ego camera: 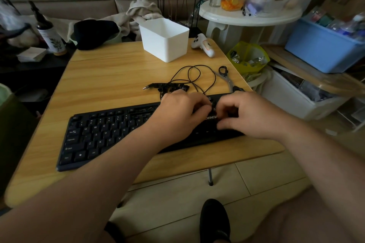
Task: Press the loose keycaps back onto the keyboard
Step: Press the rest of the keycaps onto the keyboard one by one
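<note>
Black keyboard: lies slanted across the near half of a wooden table, left end nearest the viewer, lettered keys visible on its left portion; right portion covered by both hands. Left hand: over the upper middle of the keyboard, fingers curled down toward the keys; whether it pinches a keycap cannot be told, the fingertips being blurred and hidden. Right hand: over the keyboard's right end, fingers bent inward toward the left hand, thumb low near the front edge; whether it holds anything cannot be told. Loose keycaps: small dark heap on the table just behind the keyboard, beside the left hand's knuckles. Black cable: looped on the table behind the heap, its plug pointing left. Metal puller tool: lies right of the cable, near the table's right edge. White bin: stands at the far side of the table; white controller just right of it.
</note>
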`<state>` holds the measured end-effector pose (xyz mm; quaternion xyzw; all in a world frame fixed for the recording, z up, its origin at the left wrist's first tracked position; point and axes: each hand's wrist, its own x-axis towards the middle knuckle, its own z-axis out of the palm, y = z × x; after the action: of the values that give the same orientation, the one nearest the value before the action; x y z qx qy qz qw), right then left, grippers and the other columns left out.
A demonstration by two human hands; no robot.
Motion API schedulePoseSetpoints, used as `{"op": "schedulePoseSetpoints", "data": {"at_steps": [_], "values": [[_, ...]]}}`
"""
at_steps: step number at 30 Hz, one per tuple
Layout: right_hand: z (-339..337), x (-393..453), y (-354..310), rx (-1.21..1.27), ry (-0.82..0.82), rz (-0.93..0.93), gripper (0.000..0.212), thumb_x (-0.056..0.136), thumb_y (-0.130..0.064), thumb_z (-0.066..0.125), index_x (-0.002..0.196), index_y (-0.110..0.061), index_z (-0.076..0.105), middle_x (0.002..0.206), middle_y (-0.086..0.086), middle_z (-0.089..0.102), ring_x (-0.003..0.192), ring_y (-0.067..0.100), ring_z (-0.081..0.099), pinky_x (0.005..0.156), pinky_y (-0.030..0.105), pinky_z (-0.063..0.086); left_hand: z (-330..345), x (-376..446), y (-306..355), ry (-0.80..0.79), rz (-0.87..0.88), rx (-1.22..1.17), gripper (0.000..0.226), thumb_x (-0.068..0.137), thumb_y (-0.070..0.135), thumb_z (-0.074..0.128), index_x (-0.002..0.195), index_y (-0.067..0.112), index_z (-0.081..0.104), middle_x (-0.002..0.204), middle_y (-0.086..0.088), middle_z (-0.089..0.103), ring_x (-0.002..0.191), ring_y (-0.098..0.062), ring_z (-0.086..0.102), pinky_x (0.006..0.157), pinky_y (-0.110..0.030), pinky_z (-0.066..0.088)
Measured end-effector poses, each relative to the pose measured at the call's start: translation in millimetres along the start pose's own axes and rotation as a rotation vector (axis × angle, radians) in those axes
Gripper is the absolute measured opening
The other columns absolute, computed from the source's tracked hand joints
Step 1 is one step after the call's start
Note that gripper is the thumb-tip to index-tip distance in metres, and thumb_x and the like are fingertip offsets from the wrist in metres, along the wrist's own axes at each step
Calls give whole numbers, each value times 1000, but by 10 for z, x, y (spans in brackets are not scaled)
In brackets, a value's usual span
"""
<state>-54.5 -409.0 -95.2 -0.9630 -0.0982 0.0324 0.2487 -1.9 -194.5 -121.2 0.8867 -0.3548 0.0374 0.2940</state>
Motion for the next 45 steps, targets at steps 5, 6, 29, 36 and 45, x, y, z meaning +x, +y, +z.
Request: {"op": "schedulePoseSetpoints", "data": {"at_steps": [5,6,29,36,45], "values": [[104,69,-133,242,363,-155,39,81,-18,86,112,-36,72,96,-10,68,94,9,64,82,25,54,-46,21,26,-51,-226,-567,29,108,41,51,98,24,73,75,-8,66,62,-22,57,60,-36,48],[118,89,-155,233,386,-191,40,81,-18,86,114,-35,73,98,-10,68,96,10,65,83,28,55,-36,24,9,-46,-248,-639,33,108,43,51,98,21,73,85,-18,69,69,-29,59,67,-44,51],[134,147,-178,297,460,-285,30,81,-17,87,105,-32,76,106,-13,70,91,15,65,72,11,43,-146,-52,-38,-66,-228,-860,19,108,20,55,112,18,73,106,-5,76,97,-8,66,88,-19,51],[167,228,-190,341,506,-234,27,84,-20,85,102,-38,75,98,-10,71,89,15,68,73,31,57,-162,-73,-44,-33,-280,-920,21,107,24,56,114,20,75,101,7,76,87,3,64,73,-12,48],[-204,16,-13,283,485,-156,33,86,-9,82,111,-31,77,107,-12,74,99,9,71,91,38,60,136,214,382,24,-486,-1259,18,104,26,62,110,14,74,95,1,73,82,-9,60,76,-28,44]]}}
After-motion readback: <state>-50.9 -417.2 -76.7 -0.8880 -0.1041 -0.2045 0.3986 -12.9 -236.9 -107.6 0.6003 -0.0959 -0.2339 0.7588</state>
